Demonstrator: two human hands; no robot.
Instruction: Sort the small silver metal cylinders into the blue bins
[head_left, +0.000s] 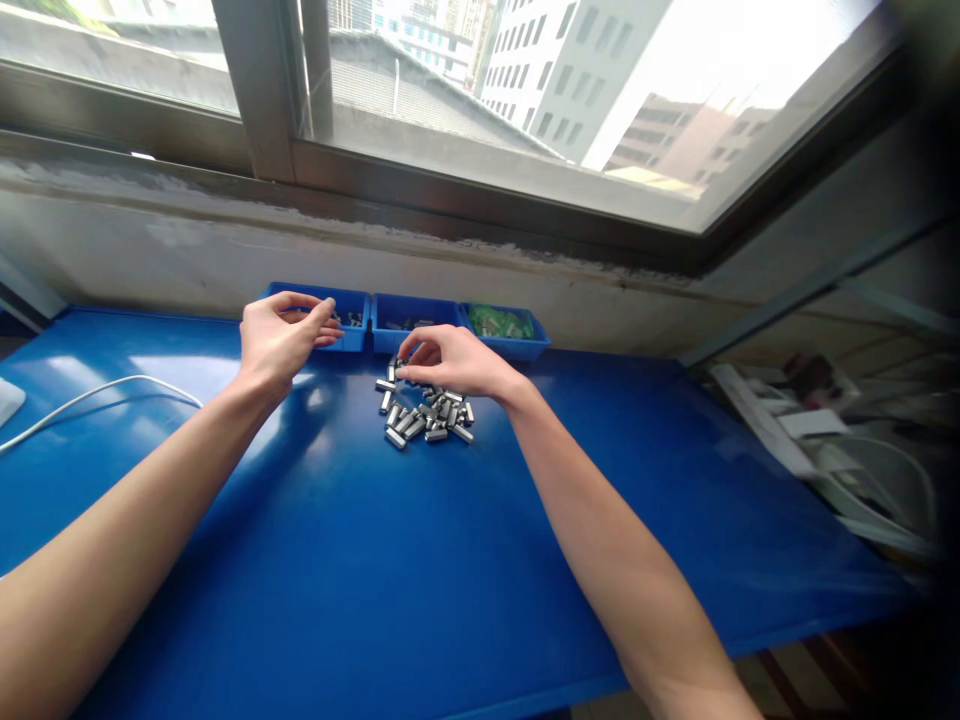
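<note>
Blue tabletop [360, 560] reaches from the wall [187, 262] past both hands to its near edge. Bin walls contain small parts beside the left hand [271, 340]; the right hand [459, 362] curls over loose metal pieces [416, 422]. Fingertips pinch inward on both; grips can't be confirmed.

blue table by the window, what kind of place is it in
Probably a small workshop or light assembly room: a pile of small metal parts lies on the blue table, with blue bins of small pieces lined up behind, and shelving with a cable stands at the right.
</note>
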